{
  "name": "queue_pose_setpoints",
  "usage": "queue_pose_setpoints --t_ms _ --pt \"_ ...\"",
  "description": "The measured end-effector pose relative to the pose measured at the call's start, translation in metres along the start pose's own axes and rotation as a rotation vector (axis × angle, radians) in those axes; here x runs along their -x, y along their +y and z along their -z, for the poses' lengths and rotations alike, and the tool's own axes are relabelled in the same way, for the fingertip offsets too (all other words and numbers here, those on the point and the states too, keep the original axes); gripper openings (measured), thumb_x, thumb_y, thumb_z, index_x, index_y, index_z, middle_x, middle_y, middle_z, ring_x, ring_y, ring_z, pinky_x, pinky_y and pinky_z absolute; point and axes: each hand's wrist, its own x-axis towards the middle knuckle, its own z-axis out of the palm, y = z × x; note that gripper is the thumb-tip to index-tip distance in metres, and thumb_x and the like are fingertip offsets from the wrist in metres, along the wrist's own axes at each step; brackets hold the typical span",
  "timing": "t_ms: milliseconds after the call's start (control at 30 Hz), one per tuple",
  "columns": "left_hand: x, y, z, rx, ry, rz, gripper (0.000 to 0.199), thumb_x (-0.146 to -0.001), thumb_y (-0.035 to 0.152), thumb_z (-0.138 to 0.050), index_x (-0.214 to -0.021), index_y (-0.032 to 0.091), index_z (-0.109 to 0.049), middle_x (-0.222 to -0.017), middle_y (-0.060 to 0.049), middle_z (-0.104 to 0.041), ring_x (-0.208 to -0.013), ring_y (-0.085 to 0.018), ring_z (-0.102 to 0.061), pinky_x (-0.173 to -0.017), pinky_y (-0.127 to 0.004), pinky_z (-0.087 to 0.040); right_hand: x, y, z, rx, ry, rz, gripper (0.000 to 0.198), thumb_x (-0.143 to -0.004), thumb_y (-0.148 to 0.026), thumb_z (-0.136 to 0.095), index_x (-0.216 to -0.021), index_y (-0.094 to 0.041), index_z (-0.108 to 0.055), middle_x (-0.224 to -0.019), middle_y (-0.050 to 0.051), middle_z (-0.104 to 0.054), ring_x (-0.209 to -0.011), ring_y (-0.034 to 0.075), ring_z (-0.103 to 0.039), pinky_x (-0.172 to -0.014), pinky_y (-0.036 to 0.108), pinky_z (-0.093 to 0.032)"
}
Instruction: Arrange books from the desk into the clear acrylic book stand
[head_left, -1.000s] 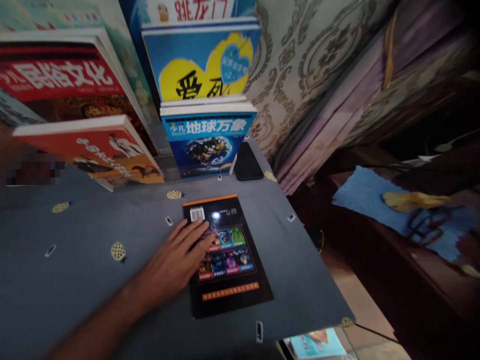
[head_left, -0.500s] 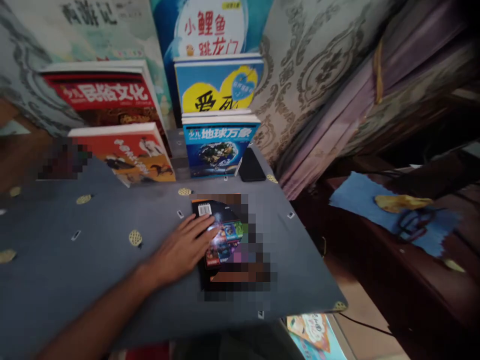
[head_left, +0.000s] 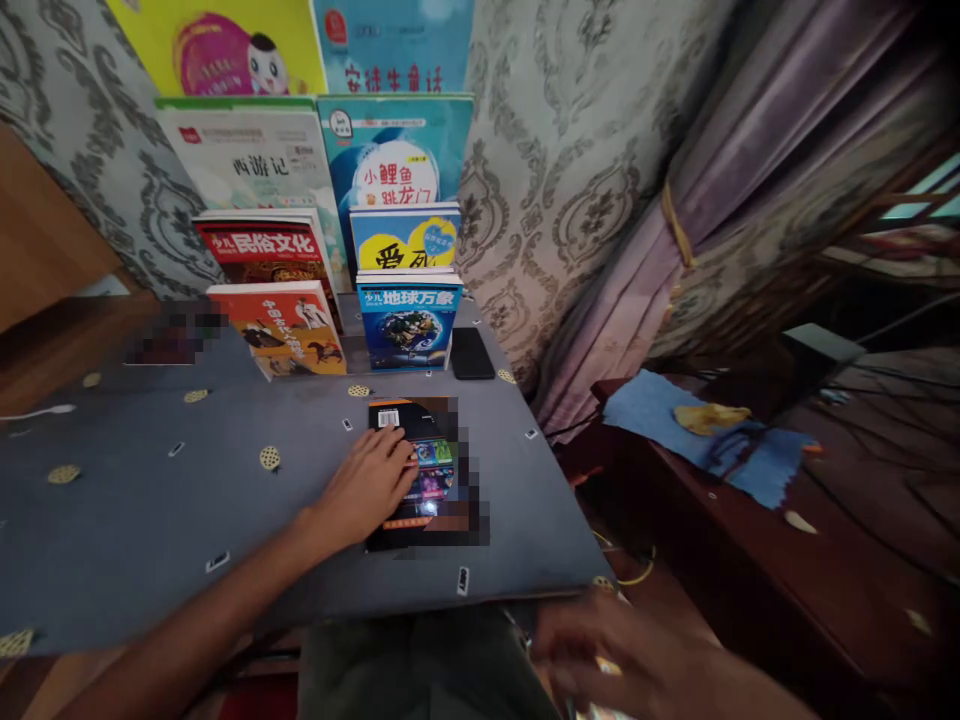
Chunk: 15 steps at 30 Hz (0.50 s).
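My left hand lies flat with fingers stretched over a dark book on the table, back cover up, with a barcode and small coloured pictures. The book's right side is pixelated. My right hand is smeared by motion below the table's front right edge, so its fingers are unclear. A bit of something bright shows by it, too small to name. Behind the dark book stand a blue book with a globe on its cover and an orange book.
A black phone lies beside the blue book. More books, such as a red one, stand in rows against the patterned wall. At right, a blue cloth lies on a dark red surface near a tied curtain.
My right hand has come into view at lower right, where a colourful book cover showed below the table. My left hand stays on the dark book. The view has shifted, showing more books above.
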Motion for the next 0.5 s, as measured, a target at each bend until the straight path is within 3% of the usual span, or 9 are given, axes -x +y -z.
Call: queue_pose_setpoints --t_ms 100,200,267,367,500 --pt "-0.001 0.027 -0.012 -0.084 -0.006 0.132 0.047 -0.101 0.047 -0.047 -0.132 0.013 -0.056 -0.145 -0.023 -0.054 -0.143 -0.037 -0.044 -0.11 -0.062 -0.043 -0.093 0.019 0.035 -0.189 -0.013 0.085 0.027 -0.105 -0.032 -0.043 -0.122 -0.027 -0.064 -0.092 -0.001 -0.075 -0.079 0.013 -0.071 -0.072 0.023 -0.058" --pt "0.0 0.038 -0.023 -0.13 0.004 0.169 0.051 -0.101 0.049 -0.047 -0.14 0.016 -0.052 -0.152 -0.022 -0.047 -0.148 -0.039 -0.034 -0.113 -0.065 -0.038 -0.178 0.044 0.04 -0.115 0.27 0.128 0.029 -0.1 -0.022 -0.044 -0.119 -0.022 -0.066 -0.11 0.007 -0.075 -0.101 0.021 -0.07 -0.091 0.038 -0.056" --pt "0.002 0.037 -0.024 -0.135 -0.003 0.163 0.049 -0.101 0.046 -0.047 -0.141 0.018 -0.052 -0.154 -0.02 -0.047 -0.149 -0.037 -0.034 -0.114 -0.064 -0.038 -0.215 0.066 0.029 -0.007 0.409 0.062 0.032 -0.096 -0.016 -0.044 -0.118 -0.02 -0.066 -0.115 0.01 -0.074 -0.106 0.023 -0.068 -0.096 0.043 -0.053" --pt "0.004 0.025 -0.017 -0.125 -0.038 0.141 0.047 -0.102 0.043 -0.048 -0.144 0.022 -0.05 -0.155 -0.015 -0.046 -0.149 -0.033 -0.034 -0.116 -0.061 -0.038 -0.239 0.094 0.009 0.0 0.442 -0.011 0.034 -0.094 -0.012 -0.042 -0.121 -0.016 -0.063 -0.117 0.014 -0.073 -0.106 0.025 -0.067 -0.095 0.044 -0.052" --pt "0.005 -0.005 0.004 -0.112 -0.129 0.022 0.047 -0.101 0.041 -0.05 -0.145 0.024 -0.049 -0.157 -0.012 -0.045 -0.15 -0.029 -0.034 -0.117 -0.057 -0.038 -0.236 0.11 0.002 -0.122 0.471 -0.054 0.033 -0.096 -0.012 -0.041 -0.12 -0.015 -0.062 -0.097 0.008 -0.078 -0.093 0.021 -0.071 -0.087 0.037 -0.053"
